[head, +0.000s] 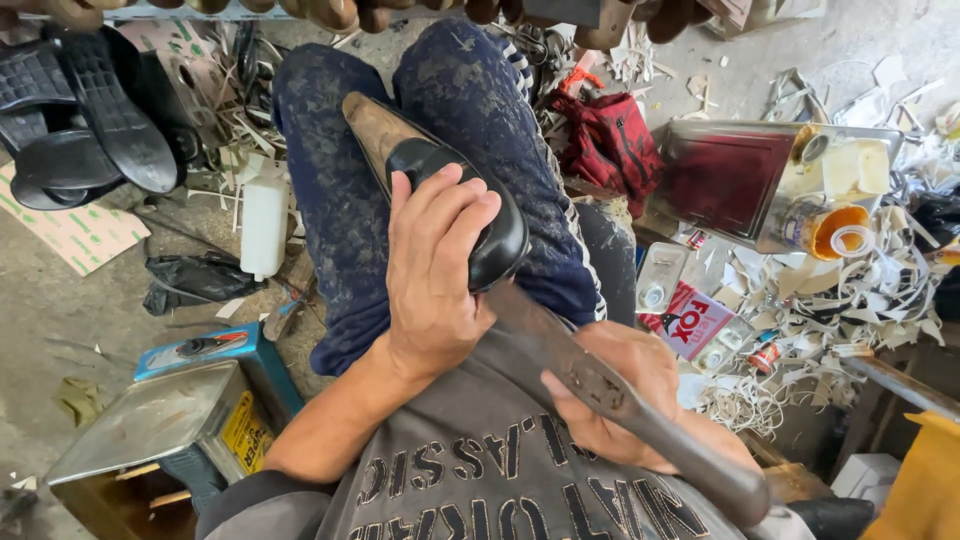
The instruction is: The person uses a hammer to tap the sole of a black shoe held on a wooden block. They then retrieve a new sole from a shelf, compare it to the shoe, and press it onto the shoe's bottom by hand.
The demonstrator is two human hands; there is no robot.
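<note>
The glossy black leather shoe mounted sole-up on a wooden last (455, 190) lies along the person's lap between the blue-trousered knees, toe toward the body. The left hand (432, 270) is clamped over the black toe and upper, fingers spread across it. The right hand (620, 395) is closed round the long dark rust-marked metal tool (600, 385), whose upper end runs to the shoe's toe and whose handle end reaches toward the lower right. The lasted shoe is judged stiff and fairly heavy, its polished upper likely slippery; the firmest hold appears to be over the toe and waist, as now. Surroundings: a large dented square metal tin (740, 180) right of the knee, a second flat-topped tin with a yellow label (165, 425) at lower left, black moulded rubber soles (90, 115) upper left, a crumpled red cloth (610, 140), a white plastic bottle (264, 225), and pale trimmings strewn on the floor (850, 290). The tins crowd both sides.
</note>
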